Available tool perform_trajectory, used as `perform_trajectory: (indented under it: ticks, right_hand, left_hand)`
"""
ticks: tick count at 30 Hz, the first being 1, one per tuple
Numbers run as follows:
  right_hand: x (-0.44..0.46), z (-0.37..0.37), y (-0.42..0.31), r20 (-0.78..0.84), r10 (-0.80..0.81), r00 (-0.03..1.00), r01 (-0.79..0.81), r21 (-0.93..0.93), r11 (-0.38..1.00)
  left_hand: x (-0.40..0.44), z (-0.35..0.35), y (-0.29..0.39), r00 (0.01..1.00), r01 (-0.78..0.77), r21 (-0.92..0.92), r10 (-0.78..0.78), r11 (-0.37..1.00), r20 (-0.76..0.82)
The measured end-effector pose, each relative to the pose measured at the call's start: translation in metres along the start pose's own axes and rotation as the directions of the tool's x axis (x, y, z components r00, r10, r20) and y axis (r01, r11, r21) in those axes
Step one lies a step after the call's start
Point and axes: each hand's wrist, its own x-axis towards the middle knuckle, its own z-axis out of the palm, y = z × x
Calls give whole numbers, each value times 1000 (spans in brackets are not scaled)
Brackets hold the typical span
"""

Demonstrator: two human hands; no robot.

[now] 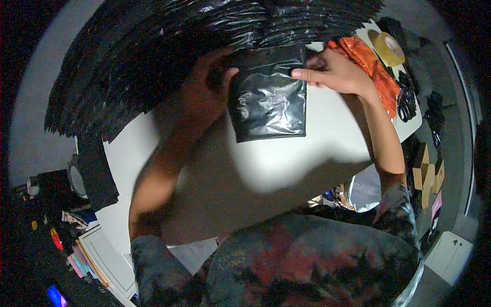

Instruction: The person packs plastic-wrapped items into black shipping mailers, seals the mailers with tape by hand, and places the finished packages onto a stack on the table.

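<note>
A glossy black plastic packet [271, 102] hangs over the white table, held at its two upper sides. My left hand [217, 77], in shadow, grips its left edge with the thumb on the front. On the right edge, my right hand [332, 71] pinches the packet, thumb on the front and fingers partly hidden behind. Just beyond both hands lies a wide pile of black plastic bags [133, 56], spread across the far side and the left. Whatever is inside the packet cannot be seen.
The white table [327, 123] lies below. Orange packaging [373, 71], a roll of yellowish tape [388, 48] and black scissors [406, 105] are at the right. Opened cardboard boxes [424, 174] stand beyond the table's right edge. Stacked papers [89, 263] are at the lower left.
</note>
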Motion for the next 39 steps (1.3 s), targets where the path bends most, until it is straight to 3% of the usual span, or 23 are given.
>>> perform_trajectory:
  ticks: [1, 3, 5, 6, 8, 9, 11, 12, 14, 16, 17, 20, 22, 23, 25, 27, 29, 30, 32, 33, 35, 37, 39]
  right_hand:
    - [0, -2, 2, 129, -78, 989, 26, 360, 932]
    - [0, -2, -2, 154, -60, 986, 2, 356, 934]
    - [-1, 7, -10, -194, -92, 977, 191, 590, 785]
    - [-7, 2, -17, -248, -61, 967, 198, 579, 791]
    - [-11, 1, -22, -307, -60, 950, 236, 576, 782]
    - [-12, 1, -24, -371, -65, 926, 281, 564, 777]
    - [-13, 0, -25, -417, -100, 903, 332, 534, 778]
    - [-14, -4, -25, -357, -70, 931, 272, 555, 786]
    - [-14, -5, -25, -291, -36, 956, 205, 576, 792]
    - [-11, -3, -25, -534, -239, 811, 458, 326, 827]
    - [-14, -6, -26, -534, -238, 811, 458, 328, 826]
    - [-31, -18, -38, -412, -212, 886, 363, 331, 871]
    - [-38, -22, -54, -363, -203, 909, 396, 605, 691]
    - [-39, -30, -51, -363, -204, 909, 396, 604, 692]
    - [-41, -43, -42, -47, -83, 995, 95, 618, 781]
    - [-36, -32, -42, -85, -47, 995, 93, 680, 728]
    - [-26, -21, -33, -442, -291, 848, 475, 391, 788]
    - [-25, -22, -34, -471, -326, 820, 510, 340, 790]
    - [-37, -27, -40, -465, -300, 833, 491, 372, 788]
    - [-41, -29, -45, -459, -271, 846, 471, 405, 784]
    - [-40, -31, -39, -470, -334, 817, 524, 363, 770]
    - [-38, -30, -36, -453, -425, 784, 588, 318, 744]
    - [-35, -22, -34, -460, -370, 807, 552, 363, 751]
  left_hand:
    - [2, 3, -5, 996, -36, -52, 32, 998, -87]
    - [6, 0, -7, 983, -87, -103, 68, 991, -171]
    - [18, -17, 7, 981, 102, -158, -125, 982, -148]
    - [25, -26, 17, 982, 99, -160, -123, 982, -145]
    - [40, -49, 38, 933, 359, -360, -324, 861, 156]
    - [47, -58, 43, 934, 358, -358, -323, 862, 156]
    - [56, -71, 48, 903, 270, 206, -322, 941, 284]
    - [56, -71, 47, 905, 269, 207, -321, 940, 281]
    - [54, -70, 43, 967, 146, 124, -168, 982, 192]
    - [53, -71, 45, 983, 108, 151, -128, 983, 129]
    - [53, -72, 45, 995, 67, 181, -80, 981, 63]
    - [53, -74, 46, 999, -26, 123, 28, 992, -18]
    - [54, -78, 54, 1000, -9, 152, 6, 988, 16]
    - [55, -80, 58, 998, 12, 183, -22, 983, 52]
    - [56, -82, 60, 992, 42, 208, -65, 977, 105]
    - [56, -81, 59, 981, 66, 234, -106, 970, 162]
    - [58, -77, 52, 992, 11, 185, -33, 983, 119]
    - [58, -77, 51, 992, 11, 185, -33, 983, 118]
    - [60, -78, 49, 980, -185, 298, 199, 936, -16]
    - [60, -82, 54, 980, -186, 298, 200, 936, -15]
    - [59, -92, 67, 970, 90, 212, -134, 973, 204]
    - [57, -89, 61, 968, 68, 193, -111, 979, 224]
    - [56, -85, 56, 965, 49, 171, -91, 984, 245]
